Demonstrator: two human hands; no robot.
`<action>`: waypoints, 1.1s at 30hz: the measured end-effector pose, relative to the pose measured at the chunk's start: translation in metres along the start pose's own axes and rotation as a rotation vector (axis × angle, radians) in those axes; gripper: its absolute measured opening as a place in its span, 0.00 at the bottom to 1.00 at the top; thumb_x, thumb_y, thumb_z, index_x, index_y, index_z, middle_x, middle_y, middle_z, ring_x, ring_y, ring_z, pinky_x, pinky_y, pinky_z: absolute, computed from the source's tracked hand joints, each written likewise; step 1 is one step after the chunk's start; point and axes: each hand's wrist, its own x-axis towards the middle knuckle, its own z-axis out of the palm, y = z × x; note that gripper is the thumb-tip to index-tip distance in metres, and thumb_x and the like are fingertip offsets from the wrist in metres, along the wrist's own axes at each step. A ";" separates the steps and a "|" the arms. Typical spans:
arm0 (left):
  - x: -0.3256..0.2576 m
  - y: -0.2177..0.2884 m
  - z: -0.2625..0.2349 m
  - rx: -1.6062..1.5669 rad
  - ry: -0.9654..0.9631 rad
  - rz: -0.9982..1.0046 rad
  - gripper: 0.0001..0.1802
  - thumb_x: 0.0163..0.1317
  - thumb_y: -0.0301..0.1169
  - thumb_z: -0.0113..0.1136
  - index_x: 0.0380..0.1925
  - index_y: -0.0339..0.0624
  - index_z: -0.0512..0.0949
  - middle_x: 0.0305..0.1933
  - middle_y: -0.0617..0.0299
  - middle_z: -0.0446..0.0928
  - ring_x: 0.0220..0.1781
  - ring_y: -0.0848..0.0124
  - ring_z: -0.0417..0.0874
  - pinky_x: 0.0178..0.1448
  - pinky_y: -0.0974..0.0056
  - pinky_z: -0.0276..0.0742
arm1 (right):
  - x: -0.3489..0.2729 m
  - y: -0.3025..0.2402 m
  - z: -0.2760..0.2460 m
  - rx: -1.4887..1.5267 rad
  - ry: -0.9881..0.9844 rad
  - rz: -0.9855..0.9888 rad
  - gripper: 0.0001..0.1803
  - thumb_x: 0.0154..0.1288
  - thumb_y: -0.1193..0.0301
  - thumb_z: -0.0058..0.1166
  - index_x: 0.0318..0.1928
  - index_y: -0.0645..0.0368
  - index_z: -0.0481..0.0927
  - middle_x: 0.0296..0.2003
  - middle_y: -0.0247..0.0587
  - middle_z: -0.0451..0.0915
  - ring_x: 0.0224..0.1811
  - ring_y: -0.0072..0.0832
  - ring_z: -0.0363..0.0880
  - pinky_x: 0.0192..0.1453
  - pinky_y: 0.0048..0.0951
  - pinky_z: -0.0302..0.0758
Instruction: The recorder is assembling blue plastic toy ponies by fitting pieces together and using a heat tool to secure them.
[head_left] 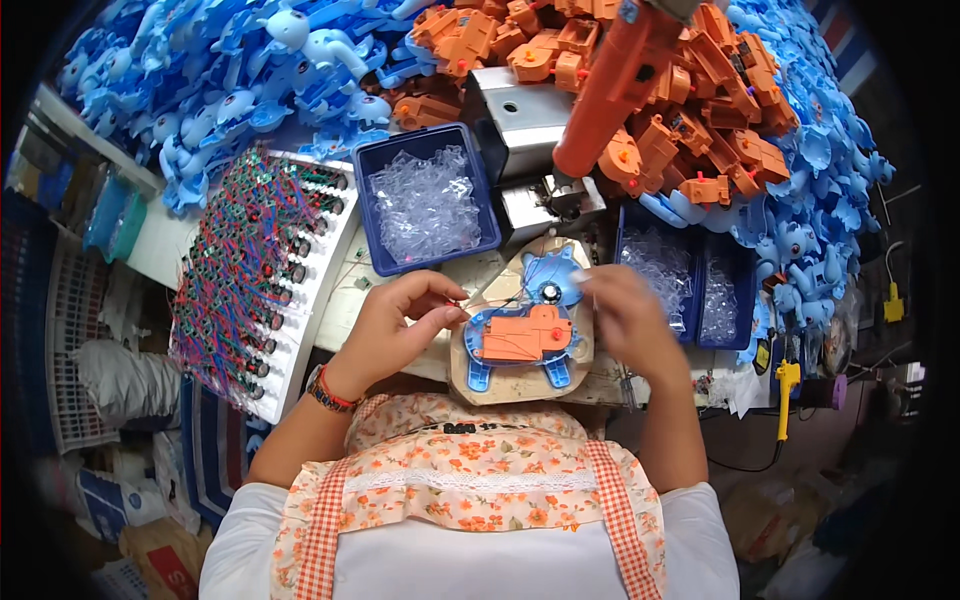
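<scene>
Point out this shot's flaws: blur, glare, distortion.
Head view: the right hand is smeared, likely by motion, while the left hand is sharper; head view: bright glints fleck the clear plastic pieces; head view: the white tray has a bowed edge, and the corners fall to black.

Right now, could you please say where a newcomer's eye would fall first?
Probably on the heaped blue toy parts along the top, with orange casings piled right of centre. Next, the blue shell holding an orange casing, between the left hand and right hand; then the tangled wires at left.
</scene>
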 end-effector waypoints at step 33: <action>-0.018 -0.013 0.018 0.352 -0.014 0.120 0.08 0.64 0.31 0.55 0.32 0.37 0.77 0.31 0.51 0.75 0.34 0.53 0.78 0.38 0.55 0.73 | 0.048 -0.066 0.043 -0.117 -0.089 -0.251 0.08 0.45 0.68 0.68 0.30 0.49 0.84 0.30 0.29 0.78 0.50 0.29 0.78 0.77 0.61 0.49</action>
